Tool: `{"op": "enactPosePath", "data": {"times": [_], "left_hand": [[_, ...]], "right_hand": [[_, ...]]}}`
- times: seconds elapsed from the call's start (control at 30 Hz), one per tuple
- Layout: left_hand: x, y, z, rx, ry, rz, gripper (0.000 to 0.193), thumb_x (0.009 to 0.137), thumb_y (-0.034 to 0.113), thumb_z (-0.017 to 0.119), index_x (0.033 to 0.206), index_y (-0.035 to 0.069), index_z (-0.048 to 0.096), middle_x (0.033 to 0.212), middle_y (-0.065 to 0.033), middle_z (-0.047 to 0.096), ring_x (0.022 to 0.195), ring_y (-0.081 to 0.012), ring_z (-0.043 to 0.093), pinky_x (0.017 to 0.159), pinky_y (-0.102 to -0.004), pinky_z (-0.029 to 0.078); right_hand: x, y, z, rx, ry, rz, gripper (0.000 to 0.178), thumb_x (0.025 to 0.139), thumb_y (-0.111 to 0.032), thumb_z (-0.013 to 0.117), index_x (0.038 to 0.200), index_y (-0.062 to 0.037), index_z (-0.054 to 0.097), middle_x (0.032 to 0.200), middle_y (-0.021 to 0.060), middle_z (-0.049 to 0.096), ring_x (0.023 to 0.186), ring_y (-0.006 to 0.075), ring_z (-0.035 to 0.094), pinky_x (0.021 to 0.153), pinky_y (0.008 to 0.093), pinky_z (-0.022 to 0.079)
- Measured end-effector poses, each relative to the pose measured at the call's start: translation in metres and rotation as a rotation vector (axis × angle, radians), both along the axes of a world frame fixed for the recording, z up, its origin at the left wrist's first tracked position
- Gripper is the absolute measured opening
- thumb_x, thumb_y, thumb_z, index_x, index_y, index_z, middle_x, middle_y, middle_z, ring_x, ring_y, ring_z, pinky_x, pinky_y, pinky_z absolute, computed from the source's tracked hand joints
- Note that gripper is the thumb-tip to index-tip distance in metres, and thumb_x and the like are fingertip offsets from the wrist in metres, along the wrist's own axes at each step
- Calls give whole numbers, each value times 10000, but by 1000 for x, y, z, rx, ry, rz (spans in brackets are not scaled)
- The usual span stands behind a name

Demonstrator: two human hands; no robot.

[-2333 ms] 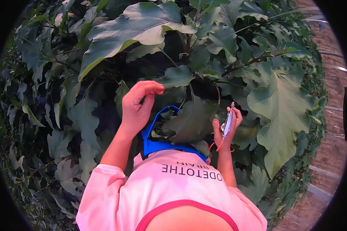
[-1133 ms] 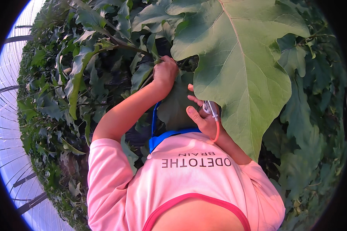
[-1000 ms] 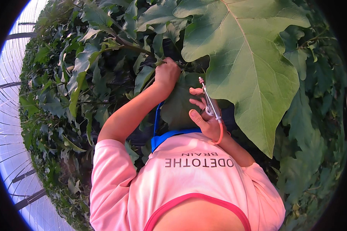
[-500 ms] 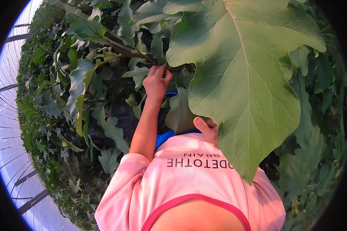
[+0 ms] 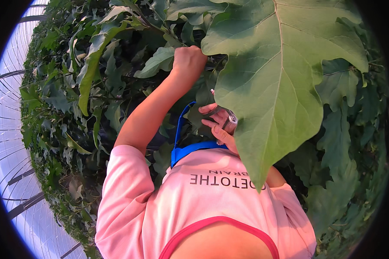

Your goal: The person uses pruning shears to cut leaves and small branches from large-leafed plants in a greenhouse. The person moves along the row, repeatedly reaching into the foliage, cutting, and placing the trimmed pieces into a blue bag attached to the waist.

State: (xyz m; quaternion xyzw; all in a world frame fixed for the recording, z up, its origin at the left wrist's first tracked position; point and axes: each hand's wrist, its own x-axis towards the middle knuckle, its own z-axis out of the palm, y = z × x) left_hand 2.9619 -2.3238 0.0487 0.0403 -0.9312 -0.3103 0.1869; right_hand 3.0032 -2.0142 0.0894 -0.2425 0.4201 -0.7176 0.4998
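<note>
Large leaf (image 5: 281, 86): nearest to us, it hangs broad and green with its tip down, in front of the right side of our pink shirt (image 5: 212, 203) and part of our right forearm.
Collar (image 5: 220, 218): a dark red edge at the neck of the shirt.
Blue band (image 5: 194, 150): just beyond the shirt front, with a thin blue loop rising at its left; we cannot tell what it belongs to.
Right hand (image 5: 218, 123): we have it loosely curled, fingers parted and thumb inward, with hold of a small tool; the large leaf hides its outer side.
Metal tool (image 5: 232, 118): silvery and slim, in our right hand beside the leaf's left edge, partly hidden.
Left hand (image 5: 189, 60): farther out, we have it curled with knuckles up, among leaves; its fingertips are hidden, so we cannot tell what it grips.
Pale green leaf (image 5: 157, 62): just left of that hand.
Dense foliage (image 5: 60, 99): dark and lobed, it spreads behind both hands.
Clear sheeting (image 5: 34, 207): far left, crossed by dark bars.
</note>
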Motion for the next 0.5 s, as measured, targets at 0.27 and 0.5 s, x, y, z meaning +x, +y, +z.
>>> {"op": "enactPosePath", "data": {"times": [0.27,0.5], "left_hand": [[-13,44,90,-606,-280,131,87,882,154,658,875,89,716,856,-59,695,711,-266,694,613,-378,533],[100,83,162,909,527,68,243,1026,305,611,983,66,628,1085,-85,634,769,-115,489,702,-262,430]], "right_hand": [[-15,0,23,-26,-74,-288,526,950,-189,672,1394,-11,452,1390,162,511,1386,299,453,1136,489,378],[-23,7,19,-54,-102,-380,534,978,-192,639,1431,-25,410,1399,159,508,1388,317,463,1133,530,393]]}}
